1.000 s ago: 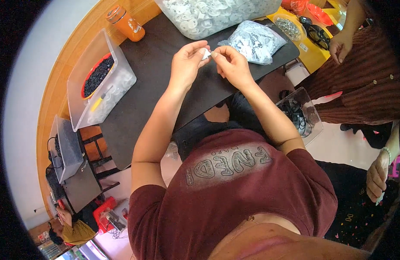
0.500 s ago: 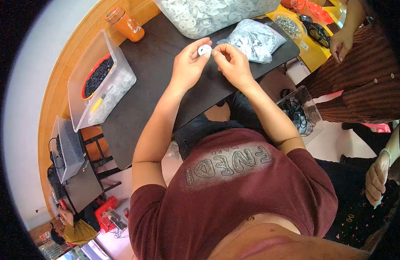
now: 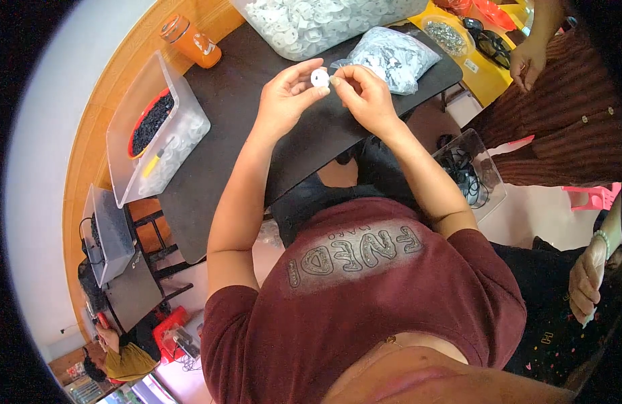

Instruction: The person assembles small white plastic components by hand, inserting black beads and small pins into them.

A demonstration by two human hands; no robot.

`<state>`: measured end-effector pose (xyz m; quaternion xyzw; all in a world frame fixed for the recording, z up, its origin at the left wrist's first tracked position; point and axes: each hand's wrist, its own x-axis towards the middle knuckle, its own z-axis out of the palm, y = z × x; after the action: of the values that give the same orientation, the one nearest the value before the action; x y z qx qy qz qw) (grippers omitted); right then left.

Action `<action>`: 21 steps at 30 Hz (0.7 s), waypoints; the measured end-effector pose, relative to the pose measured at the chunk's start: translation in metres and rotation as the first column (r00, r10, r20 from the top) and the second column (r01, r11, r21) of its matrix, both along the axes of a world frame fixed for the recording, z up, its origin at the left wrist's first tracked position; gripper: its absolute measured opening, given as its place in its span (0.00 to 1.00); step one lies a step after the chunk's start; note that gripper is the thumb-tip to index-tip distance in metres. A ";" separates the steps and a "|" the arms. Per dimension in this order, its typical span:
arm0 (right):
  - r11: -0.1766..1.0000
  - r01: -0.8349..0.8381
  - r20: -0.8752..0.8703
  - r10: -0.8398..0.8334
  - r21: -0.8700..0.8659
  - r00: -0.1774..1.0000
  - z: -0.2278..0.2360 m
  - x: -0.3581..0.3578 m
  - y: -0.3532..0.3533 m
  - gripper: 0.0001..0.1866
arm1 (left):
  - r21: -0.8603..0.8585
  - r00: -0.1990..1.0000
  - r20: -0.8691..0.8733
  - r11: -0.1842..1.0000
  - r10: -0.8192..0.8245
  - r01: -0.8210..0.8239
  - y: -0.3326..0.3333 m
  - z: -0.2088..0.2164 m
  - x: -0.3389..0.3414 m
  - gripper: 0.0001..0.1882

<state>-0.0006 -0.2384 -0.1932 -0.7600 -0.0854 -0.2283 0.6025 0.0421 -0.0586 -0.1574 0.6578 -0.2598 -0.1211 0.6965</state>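
Above the dark table, a small round white plastic disc (image 3: 320,78) with a dark spot sits between the thumb and fingers of my left hand (image 3: 284,101). My right hand (image 3: 368,97) is closed in a pinch at the disc's right edge. Whatever is between those fingertips is too small to make out. Just behind my right hand lies a clear plastic bag (image 3: 391,57) of pale small parts. A large clear bin (image 3: 338,48) heaped with similar white plastic discs stands at the far side.
To the left, a clear bin (image 3: 115,161) holds white parts, a bowl of black pieces (image 3: 152,124) and a yellow-handled tool (image 3: 151,165). An orange bottle (image 3: 191,42) stands by the wall. Co-workers' hands (image 3: 528,64) are at the right. Beside the dark table (image 3: 223,141) sits a cable box (image 3: 482,168).
The fingers of my left hand have spread a little around the disc, which shows a turned face. My right hand keeps its pinch at the edge. The whole view has shifted slightly.
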 end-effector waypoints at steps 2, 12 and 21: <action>0.998 0.014 0.101 -0.008 -0.057 0.995 -0.002 0.000 -0.001 0.08 | -0.018 0.999 -0.035 1.000 -0.015 0.015 0.001 0.000 0.001 0.26; 0.988 0.036 0.219 -0.003 -0.147 0.976 -0.001 -0.002 -0.002 0.05 | 0.049 0.997 -0.069 0.998 -0.036 0.040 0.003 -0.003 0.004 0.26; 0.977 0.021 0.230 0.029 -0.210 0.973 -0.001 -0.004 -0.003 0.06 | 0.062 0.999 -0.027 0.997 -0.039 0.041 0.009 -0.003 0.009 0.25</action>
<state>-0.0043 -0.2414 -0.1938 -0.7877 -0.1803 -0.3037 0.5048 0.0515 -0.0494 -0.1604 0.6724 -0.2602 -0.1515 0.6762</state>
